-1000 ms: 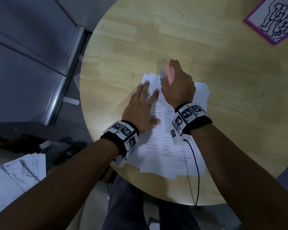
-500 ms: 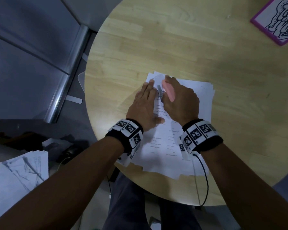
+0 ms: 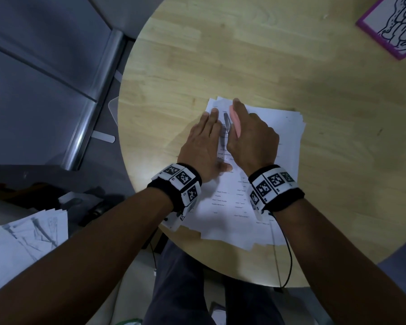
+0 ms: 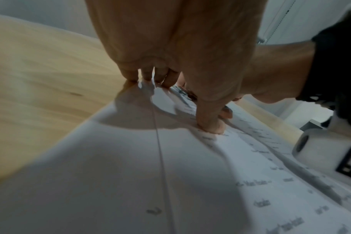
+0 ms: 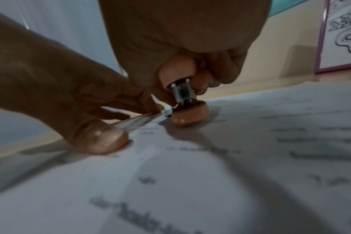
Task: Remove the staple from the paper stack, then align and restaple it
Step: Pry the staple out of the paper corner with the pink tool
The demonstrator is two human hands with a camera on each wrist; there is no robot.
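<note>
A loose stack of printed white paper lies on the round wooden table, its sheets fanned out of line. My left hand lies flat on the stack's upper left part, fingers straight; its thumb presses into the top sheet. My right hand grips a pink stapler with a metal middle part, right beside the left fingers. In the right wrist view the stapler has its base on the paper near the top corner. I cannot make out the staple.
A purple-framed drawing lies at the table's far right. Another pile of papers sits low at the left, off the table. A metal rail runs along the table's left side. A thin black cable hangs from my right wristband.
My right hand has brought the stapler from the paper's far edge back onto the top left corner, close to the left fingers. The left hand stays flat on the stack.
</note>
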